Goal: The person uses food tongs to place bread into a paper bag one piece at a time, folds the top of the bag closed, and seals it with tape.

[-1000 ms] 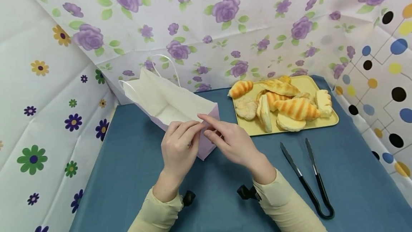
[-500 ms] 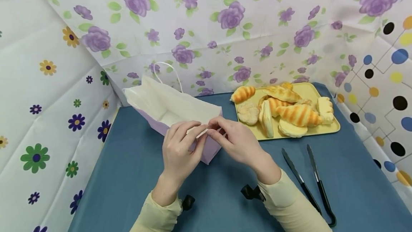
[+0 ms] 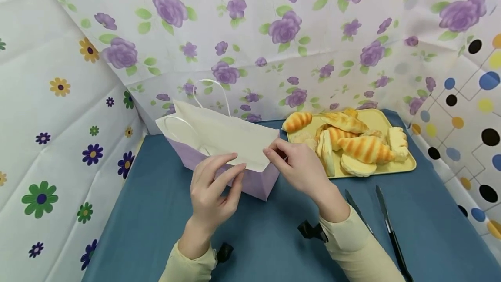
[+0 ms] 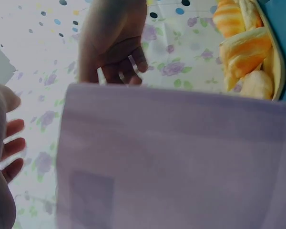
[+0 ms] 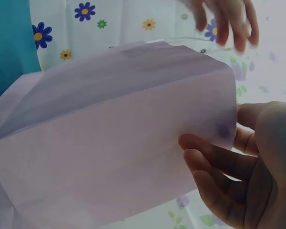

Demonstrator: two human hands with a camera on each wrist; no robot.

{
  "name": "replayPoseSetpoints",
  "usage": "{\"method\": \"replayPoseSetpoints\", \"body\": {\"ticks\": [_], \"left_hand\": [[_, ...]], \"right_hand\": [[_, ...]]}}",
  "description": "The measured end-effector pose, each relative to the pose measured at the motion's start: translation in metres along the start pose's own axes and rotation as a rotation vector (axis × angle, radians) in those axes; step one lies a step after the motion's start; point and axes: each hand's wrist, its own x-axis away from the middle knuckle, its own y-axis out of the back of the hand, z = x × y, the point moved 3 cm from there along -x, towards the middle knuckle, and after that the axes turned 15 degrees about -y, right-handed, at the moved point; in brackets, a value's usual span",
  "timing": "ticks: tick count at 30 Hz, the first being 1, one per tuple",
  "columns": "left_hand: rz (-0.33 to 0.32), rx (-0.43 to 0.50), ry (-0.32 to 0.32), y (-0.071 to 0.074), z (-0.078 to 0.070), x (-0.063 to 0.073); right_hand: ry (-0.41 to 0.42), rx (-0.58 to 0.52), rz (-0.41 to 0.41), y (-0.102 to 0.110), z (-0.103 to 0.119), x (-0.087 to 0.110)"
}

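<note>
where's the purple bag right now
In the head view, the purple bag is left of centre, with the yellow tray to its right and the right hand gripping its rim.

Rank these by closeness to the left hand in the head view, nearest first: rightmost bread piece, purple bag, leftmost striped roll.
1. Purple bag: just beyond the left hand.
2. Leftmost striped roll: at the tray's left corner.
3. Rightmost bread piece: at its right end.

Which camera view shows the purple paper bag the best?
The head view, because it takes in most of the paper bag, including its open mouth and pale inside. The left wrist view shows one broad wall, cut off below and at right; the right wrist view shows some panels up close, cut off at left.
</note>
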Motion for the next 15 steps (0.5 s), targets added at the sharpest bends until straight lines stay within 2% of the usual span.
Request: {"method": "replayPoseSetpoints", "body": {"ticks": [3,5,7,9,11,13,15], "left_hand": [[-0.126,-0.020,-0.018,0.011,0.003,-0.007],[-0.194,-0.038,0.010,0.019,0.006,-0.011],[-0.248,-0.062,0.064,0.029,0.011,-0.016],[-0.293,-0.102,0.144,0.039,0.019,-0.020],[-0.311,-0.142,0.250,0.050,0.027,-0.021],[-0.304,-0.188,0.379,0.064,0.038,-0.018],[-0.270,-0.226,0.512,0.078,0.049,-0.011]], "right_hand": [[-0.029,-0.035,0.004,0.002,-0.005,-0.004],[-0.052,-0.071,0.010,0.004,-0.009,-0.008],[-0.072,-0.116,0.021,0.005,-0.014,-0.011],[-0.093,-0.157,0.028,0.007,-0.019,-0.015],[-0.116,-0.195,0.031,0.009,-0.023,-0.016],[-0.133,-0.211,0.030,0.010,-0.027,-0.017],[-0.145,-0.222,0.023,0.012,-0.031,-0.018]]}}
